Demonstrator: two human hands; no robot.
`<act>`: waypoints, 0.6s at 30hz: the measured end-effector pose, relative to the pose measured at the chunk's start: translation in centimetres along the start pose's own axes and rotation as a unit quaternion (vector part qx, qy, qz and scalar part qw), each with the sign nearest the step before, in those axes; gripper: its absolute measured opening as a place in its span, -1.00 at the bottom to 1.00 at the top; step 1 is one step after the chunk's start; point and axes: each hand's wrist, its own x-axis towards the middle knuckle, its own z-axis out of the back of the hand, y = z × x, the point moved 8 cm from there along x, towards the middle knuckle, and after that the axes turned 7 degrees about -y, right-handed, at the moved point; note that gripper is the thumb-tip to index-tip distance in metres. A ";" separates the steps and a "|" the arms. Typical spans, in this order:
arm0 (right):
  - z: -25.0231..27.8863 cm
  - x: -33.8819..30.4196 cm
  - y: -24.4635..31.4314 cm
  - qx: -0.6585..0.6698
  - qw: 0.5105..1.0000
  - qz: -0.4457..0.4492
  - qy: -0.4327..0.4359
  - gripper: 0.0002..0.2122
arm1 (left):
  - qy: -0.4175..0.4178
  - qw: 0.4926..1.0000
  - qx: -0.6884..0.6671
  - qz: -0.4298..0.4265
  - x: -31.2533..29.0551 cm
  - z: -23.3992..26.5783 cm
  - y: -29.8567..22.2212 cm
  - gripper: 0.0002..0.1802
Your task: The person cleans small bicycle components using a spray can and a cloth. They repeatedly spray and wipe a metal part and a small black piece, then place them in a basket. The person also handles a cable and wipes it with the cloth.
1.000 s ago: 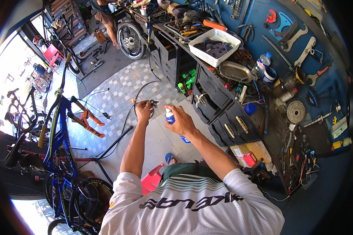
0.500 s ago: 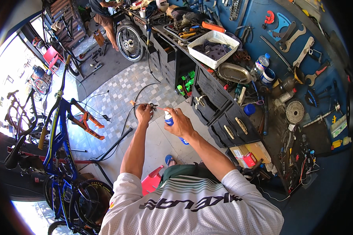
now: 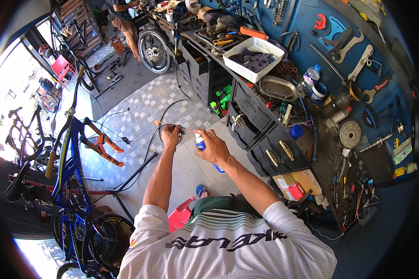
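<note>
A blue and white spray can (image 3: 200,142) is gripped in my right hand (image 3: 215,149), its index finger on the top. The can's lower end shows below the palm. From its nozzle a thin red straw (image 3: 191,130) points left toward my other hand. My left hand (image 3: 171,136) is closed, pinching a small dark metal part (image 3: 182,132) just off the straw's tip. Fingers cover much of this part, so its exact kind does not show.
At left stands a blue bicycle frame (image 3: 72,174) with an orange fork (image 3: 104,149). A workbench with dark drawers (image 3: 251,125) runs along the right, bearing a white basket (image 3: 253,74) and tools. A red stool (image 3: 180,215) is beside my legs. Another person (image 3: 123,21) stands far back.
The small dark part in my left hand has turned and sits slightly lower. My right hand and the spray can have barely shifted.
</note>
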 end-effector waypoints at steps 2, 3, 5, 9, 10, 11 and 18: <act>0.3 0.2 0.2 0.004 1.000 -0.001 -0.004 -0.36 | 0.002 0.999 0.028 -0.030 0.1 0.0 -0.5 -0.77; 0.5 0.4 0.2 0.013 1.000 -0.006 -0.001 -0.36 | 0.006 0.998 0.039 -0.051 0.1 0.0 -0.9 -0.77; 1.0 0.9 0.6 0.022 1.000 0.000 -0.007 -0.36 | 0.012 0.996 0.052 -0.077 0.1 0.0 -1.3 -0.77; 1.5 2.1 1.5 0.006 1.000 0.018 -0.002 -0.37 | -0.007 0.993 0.031 -0.111 0.2 0.1 -1.8 -0.76; 1.5 2.3 1.7 -0.004 1.000 0.020 0.007 -0.37 | -0.014 0.995 0.020 -0.099 0.3 0.1 -1.6 -0.76; 1.6 2.5 1.7 -0.014 1.000 0.017 0.005 -0.37 | -0.016 0.994 0.022 -0.106 0.4 0.1 -1.6 -0.75; 2.0 2.4 1.8 -0.032 0.999 0.016 0.001 -0.37 | -0.016 0.999 0.010 -0.048 1.1 0.3 -0.5 -0.69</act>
